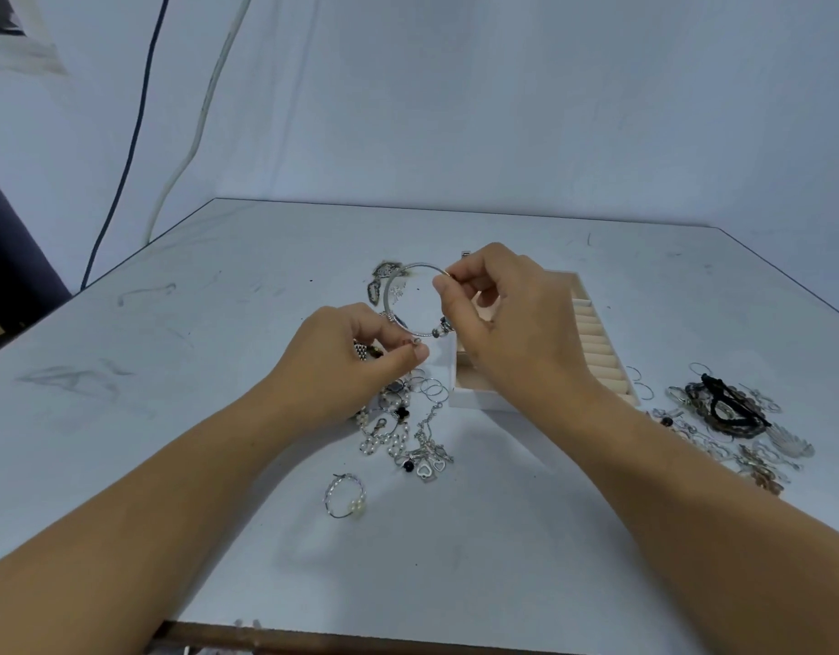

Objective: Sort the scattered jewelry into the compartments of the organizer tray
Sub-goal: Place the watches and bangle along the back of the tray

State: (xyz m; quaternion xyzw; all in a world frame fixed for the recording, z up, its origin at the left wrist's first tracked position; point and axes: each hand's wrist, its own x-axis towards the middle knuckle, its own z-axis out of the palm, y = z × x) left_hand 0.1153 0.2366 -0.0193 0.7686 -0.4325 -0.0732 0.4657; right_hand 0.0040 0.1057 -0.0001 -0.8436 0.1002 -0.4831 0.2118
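The right grip (517,323) is clamped on a silver bangle (386,295) at its top, hiding much of the tray (474,399) on the table (219,323). The left grip (346,356) pinches its lower edge, where the contact is blurred.

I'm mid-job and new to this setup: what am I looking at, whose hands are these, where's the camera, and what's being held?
There is no machine here: a person works with bare hands. The single picture comes from a camera worn on their head, looking forward and down. The right hand pinches the top of a silver bangle, and the left hand pinches at its lower edge. On the table, partly behind the hands, lies the organizer tray, with a row of ring rolls on its right side. Left of the tray is a tangle of chains and pearls. Nearer the camera lies a hoop with pearls. Right of the tray is another jewelry pile.
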